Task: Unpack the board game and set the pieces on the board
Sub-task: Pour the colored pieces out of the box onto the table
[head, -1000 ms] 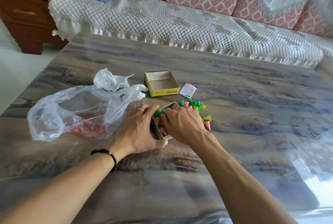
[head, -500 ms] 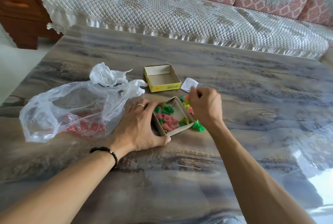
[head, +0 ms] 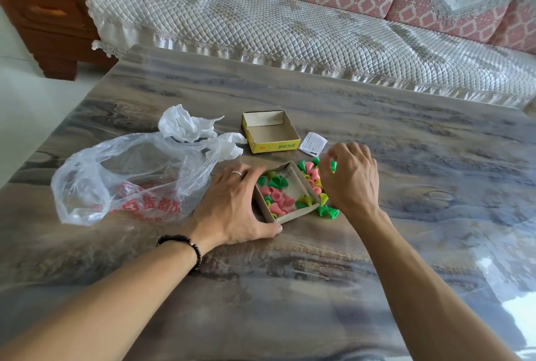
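A small cardboard box tray (head: pixel 301 211) sits mid-table with several green, pink and yellow cone pieces (head: pixel 280 201) inside. My left hand (head: pixel 235 204) grips the tray's left side, thumb along its near edge. More loose pieces (head: pixel 311 173) lie on the table just right of the tray. My right hand (head: pixel 349 179) hovers over them with fingers curled, pinching a green piece (head: pixel 333 165). The yellow box lid (head: pixel 271 131) lies open side up behind the tray. No board shows.
A clear plastic bag (head: pixel 124 177) with red print and crumpled white plastic (head: pixel 185 125) lie left of the tray. A small white paper slip (head: pixel 313 143) sits by the lid. A quilted sofa (head: pixel 290 26) borders the table's far edge; a wooden cabinet (head: pixel 49 9) stands far left.
My right hand left the tray, where both hands were together, and moved right to the loose pieces, picking up a green one. My left hand stays on the tray.
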Demonstrator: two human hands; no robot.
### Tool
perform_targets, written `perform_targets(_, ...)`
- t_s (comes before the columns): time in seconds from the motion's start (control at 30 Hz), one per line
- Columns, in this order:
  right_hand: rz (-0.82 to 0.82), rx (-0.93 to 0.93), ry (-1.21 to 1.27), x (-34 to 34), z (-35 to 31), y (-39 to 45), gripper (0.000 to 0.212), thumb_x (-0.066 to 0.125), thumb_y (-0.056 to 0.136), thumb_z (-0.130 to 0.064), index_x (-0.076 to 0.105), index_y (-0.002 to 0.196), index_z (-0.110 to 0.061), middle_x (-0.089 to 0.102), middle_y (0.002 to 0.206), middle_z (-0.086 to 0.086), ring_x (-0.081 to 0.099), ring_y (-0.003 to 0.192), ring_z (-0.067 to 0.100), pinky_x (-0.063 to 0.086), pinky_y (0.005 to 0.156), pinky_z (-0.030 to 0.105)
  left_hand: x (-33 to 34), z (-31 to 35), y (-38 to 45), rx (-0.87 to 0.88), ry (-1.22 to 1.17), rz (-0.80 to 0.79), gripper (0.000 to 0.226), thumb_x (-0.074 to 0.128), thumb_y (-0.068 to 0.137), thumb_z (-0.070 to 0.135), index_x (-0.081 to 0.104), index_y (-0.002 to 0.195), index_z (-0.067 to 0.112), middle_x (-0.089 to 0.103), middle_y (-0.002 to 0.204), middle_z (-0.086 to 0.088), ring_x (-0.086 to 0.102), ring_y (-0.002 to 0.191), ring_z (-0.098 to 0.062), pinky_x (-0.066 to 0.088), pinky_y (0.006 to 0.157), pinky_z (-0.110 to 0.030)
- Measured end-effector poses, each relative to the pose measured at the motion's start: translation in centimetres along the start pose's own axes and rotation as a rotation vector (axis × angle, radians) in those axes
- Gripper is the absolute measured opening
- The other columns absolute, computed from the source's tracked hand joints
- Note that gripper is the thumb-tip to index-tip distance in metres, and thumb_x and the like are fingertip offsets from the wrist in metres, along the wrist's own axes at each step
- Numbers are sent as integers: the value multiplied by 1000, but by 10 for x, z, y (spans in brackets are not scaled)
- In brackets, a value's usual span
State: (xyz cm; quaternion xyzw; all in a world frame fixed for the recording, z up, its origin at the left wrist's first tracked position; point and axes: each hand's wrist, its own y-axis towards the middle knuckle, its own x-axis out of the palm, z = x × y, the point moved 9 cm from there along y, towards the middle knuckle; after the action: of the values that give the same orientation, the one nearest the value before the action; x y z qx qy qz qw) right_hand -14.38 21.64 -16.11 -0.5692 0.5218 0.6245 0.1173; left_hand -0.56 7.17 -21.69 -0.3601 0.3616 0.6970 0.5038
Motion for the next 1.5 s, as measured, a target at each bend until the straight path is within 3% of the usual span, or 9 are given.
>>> perform_targets(0.13, -109, -356, 202, 2, -65, -17, 21, 47, 88, -23, 63, 81, -12, 65, 78, 1, 57, 68, 22, 47, 61, 38, 0, -1, 0, -8, -14, 6, 101, 70, 57, 73, 33, 140, 31, 46, 128, 1, 43, 120, -20, 33, 102, -32)
perform_targets(0.33, -453, -415, 194, 36, -86, -33, 37, 46, 87, -43, 58, 119, -28, 61, 107, -3, 55, 96, 20, 43, 79, 38, -2, 3, 0, 24, -30, 32, 93, 69, 58, 72, 35, 135, 32, 45, 120, 7, 44, 112, -17, 34, 96, -29)
perform_targets(0.53, -517, -456, 87, 37, -85, -37, 25, 47, 94, -33, 53, 116, -24, 58, 118, -2, 54, 89, 22, 32, 80, 36, 1, 0, 0, 10, -2, 9, 104, 68, 59, 74, 29, 142, 26, 41, 132, 3, 41, 120, -19, 34, 101, -31)
perform_targets(0.7, -476, -478, -81, 34, -94, -35, 17, 49, 94, -30, 55, 96, -15, 61, 104, 2, 38, 71, 21, 32, 81, 38, 2, -1, 0, -2, 23, -10, 108, 66, 60, 75, 26, 146, 23, 40, 135, 2, 39, 122, -20, 34, 103, -33)
perform_targets(0.83, -440, -462, -59, 36, -98, -34, 16, 50, 93, -22, 44, 79, -17, 65, 84, 9, 56, 67, 30, 38, 69, 36, 3, -1, 0, -12, 33, -22, 108, 64, 59, 76, 27, 146, 24, 40, 134, 2, 40, 121, -20, 33, 104, -33)
perform_targets(0.93, -390, -422, 27, 35, -93, -30, 24, 52, 92, -19, 48, 70, -12, 64, 72, 13, 52, 56, 30, 37, 55, 34, 2, -1, 0, -10, 38, -6, 107, 63, 58, 77, 29, 144, 24, 41, 132, 2, 41, 122, -20, 34, 103, -32)
perform_targets(1.17, -215, 13, 391, 4, -35, -5, 26, 55, 88, -16, 58, 65, -6, 53, 52, 3, 48, 47, 21, 37, 49, 27, 0, -1, 0, -6, 7, 17, 102, 70, 58, 73, 31, 141, 29, 43, 130, 1, 41, 122, -20, 33, 100, -29)
perform_targets(1.3, -157, 139, 279, 2, 14, 0, 22, 55, 89, -17, 60, 72, -5, 62, 61, 7, 60, 57, 23, 51, 56, 34, 0, -1, -1, -2, 11, 12, 105, 71, 59, 73, 30, 144, 25, 41, 133, 2, 41, 121, -19, 33, 99, -28)
perform_targets(1.5, -375, 85, 59, 21, 28, -5, 20, 54, 91, -34, 67, 93, -19, 67, 92, 6, 59, 82, 28, 50, 70, 38, 1, -2, -1, -7, 13, 0, 108, 71, 58, 74, 31, 144, 23, 41, 132, 3, 42, 120, -18, 35, 100, -29)
